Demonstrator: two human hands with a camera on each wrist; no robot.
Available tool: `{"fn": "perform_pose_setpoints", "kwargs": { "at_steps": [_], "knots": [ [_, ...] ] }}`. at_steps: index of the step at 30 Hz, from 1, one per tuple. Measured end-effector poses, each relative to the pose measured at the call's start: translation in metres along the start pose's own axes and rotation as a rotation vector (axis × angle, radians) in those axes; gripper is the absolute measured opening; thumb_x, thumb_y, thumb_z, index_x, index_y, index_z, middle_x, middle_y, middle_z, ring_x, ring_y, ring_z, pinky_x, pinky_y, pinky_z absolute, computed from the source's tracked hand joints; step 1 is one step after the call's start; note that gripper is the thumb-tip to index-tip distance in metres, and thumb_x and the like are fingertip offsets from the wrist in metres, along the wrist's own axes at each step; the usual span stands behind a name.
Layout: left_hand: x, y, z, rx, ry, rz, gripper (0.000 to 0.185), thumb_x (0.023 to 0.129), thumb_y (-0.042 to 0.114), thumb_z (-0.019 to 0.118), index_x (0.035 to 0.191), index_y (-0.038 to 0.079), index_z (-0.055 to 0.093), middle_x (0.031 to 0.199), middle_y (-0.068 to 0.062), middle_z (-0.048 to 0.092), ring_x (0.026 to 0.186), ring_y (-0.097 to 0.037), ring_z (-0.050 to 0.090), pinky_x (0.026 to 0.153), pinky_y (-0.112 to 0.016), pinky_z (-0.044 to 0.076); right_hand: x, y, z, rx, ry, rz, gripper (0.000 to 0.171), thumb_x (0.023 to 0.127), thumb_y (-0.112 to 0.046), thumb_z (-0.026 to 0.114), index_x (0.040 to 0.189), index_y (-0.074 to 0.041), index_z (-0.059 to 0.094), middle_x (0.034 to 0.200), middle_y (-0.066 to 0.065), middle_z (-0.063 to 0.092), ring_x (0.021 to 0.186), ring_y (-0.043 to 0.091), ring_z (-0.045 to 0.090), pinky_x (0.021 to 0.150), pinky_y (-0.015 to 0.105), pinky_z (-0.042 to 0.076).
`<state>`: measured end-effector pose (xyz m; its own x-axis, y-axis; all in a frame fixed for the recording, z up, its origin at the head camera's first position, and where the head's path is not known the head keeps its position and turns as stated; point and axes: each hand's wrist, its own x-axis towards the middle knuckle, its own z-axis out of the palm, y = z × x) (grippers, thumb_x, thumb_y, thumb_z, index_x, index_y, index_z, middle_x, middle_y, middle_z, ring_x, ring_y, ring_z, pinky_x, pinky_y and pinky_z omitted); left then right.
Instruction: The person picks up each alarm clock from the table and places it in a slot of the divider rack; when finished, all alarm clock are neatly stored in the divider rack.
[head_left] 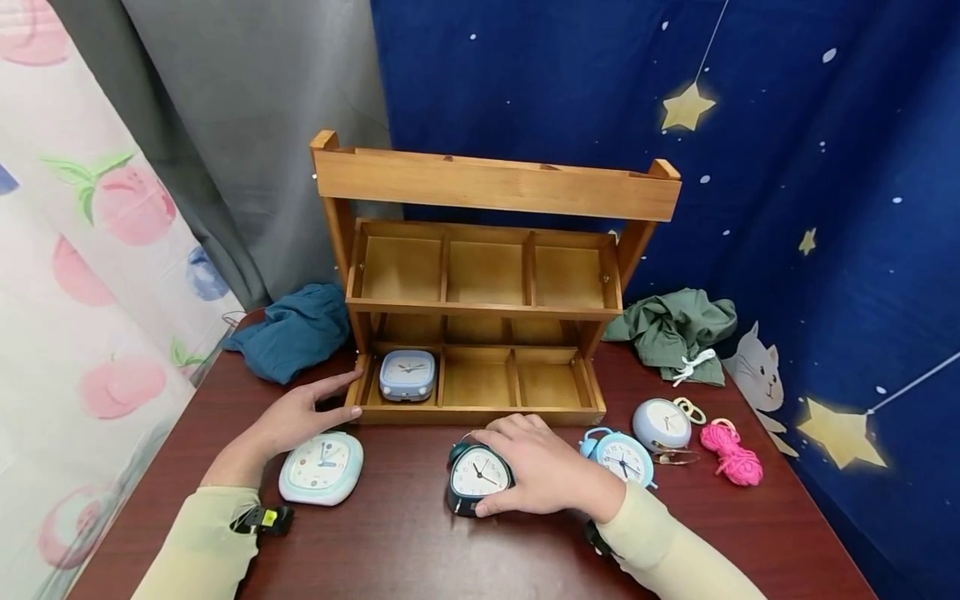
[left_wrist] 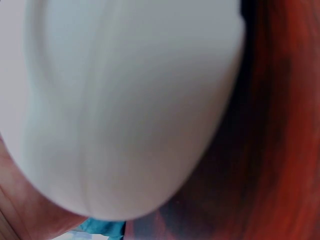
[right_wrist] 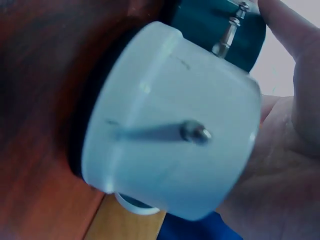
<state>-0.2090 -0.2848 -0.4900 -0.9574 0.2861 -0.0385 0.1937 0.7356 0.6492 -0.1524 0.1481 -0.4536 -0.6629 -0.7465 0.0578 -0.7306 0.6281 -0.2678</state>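
Observation:
My right hand (head_left: 547, 471) grips a dark green alarm clock (head_left: 478, 475) by its right side, thumb at the lower front and fingers over the top. In the right wrist view, the green clock (right_wrist: 215, 30) shows its silver legs behind a nearer pale blue clock body (right_wrist: 170, 115). My left hand (head_left: 288, 425) touches the left end of the wooden shelf (head_left: 480, 417) with extended fingers. Beside its wrist lies a white and mint clock (head_left: 321, 468), whose rounded edge (left_wrist: 135, 110) fills much of the left wrist view. A blue square clock (head_left: 407, 375) sits in the shelf's lower left compartment.
Right of my right hand lie a light blue twin-bell clock (head_left: 621, 458), a round lavender clock (head_left: 662, 425) and pink yarn (head_left: 731, 454). Teal cloth (head_left: 296, 329) and green cloth (head_left: 675, 325) flank the shelf. Curtains (head_left: 525, 75) hang behind.

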Motion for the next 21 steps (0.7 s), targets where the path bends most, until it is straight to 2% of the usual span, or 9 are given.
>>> {"fn": "perform_pose_setpoints", "kwargs": {
  "at_steps": [6,9,16,21],
  "knots": [
    [0.0,-0.001,0.001,-0.002,0.002,-0.004,0.082,0.102,0.066,0.072,0.171,0.028,0.049,0.169,-0.018,0.051,0.155,-0.047,0.047,0.12,-0.076,0.039,-0.003,0.0,0.011,-0.032,-0.002,0.013,0.105,0.086,-0.08,0.081,0.163,-0.014,0.055,0.149,0.0,0.064,0.136,0.02,0.056,0.117,0.045,0.044],
    [0.0,-0.001,0.001,-0.004,0.004,0.008,0.082,0.103,0.065,0.073,0.171,0.027,0.049,0.168,-0.019,0.052,0.154,-0.047,0.048,0.119,-0.075,0.04,-0.003,0.001,0.014,-0.046,0.002,0.002,0.104,0.087,-0.079,0.081,0.163,-0.012,0.054,0.147,0.0,0.066,0.134,0.02,0.058,0.116,0.044,0.044],
    [0.001,0.0,0.0,-0.02,0.007,0.013,0.081,0.102,0.063,0.074,0.17,0.026,0.051,0.168,-0.017,0.053,0.154,-0.046,0.049,0.12,-0.073,0.041,-0.003,0.002,0.018,-0.046,0.067,-0.028,0.091,0.081,-0.075,0.089,0.151,-0.021,0.065,0.134,-0.005,0.069,0.126,0.016,0.059,0.112,0.043,0.045],
    [-0.001,0.001,0.0,-0.02,0.012,0.007,0.081,0.102,0.064,0.074,0.17,0.026,0.051,0.167,-0.018,0.054,0.153,-0.046,0.049,0.119,-0.073,0.042,-0.002,0.002,0.022,-0.093,0.141,-0.08,0.092,0.074,-0.076,0.093,0.147,-0.024,0.068,0.127,-0.008,0.069,0.121,0.015,0.061,0.108,0.04,0.048]
  ]
}}
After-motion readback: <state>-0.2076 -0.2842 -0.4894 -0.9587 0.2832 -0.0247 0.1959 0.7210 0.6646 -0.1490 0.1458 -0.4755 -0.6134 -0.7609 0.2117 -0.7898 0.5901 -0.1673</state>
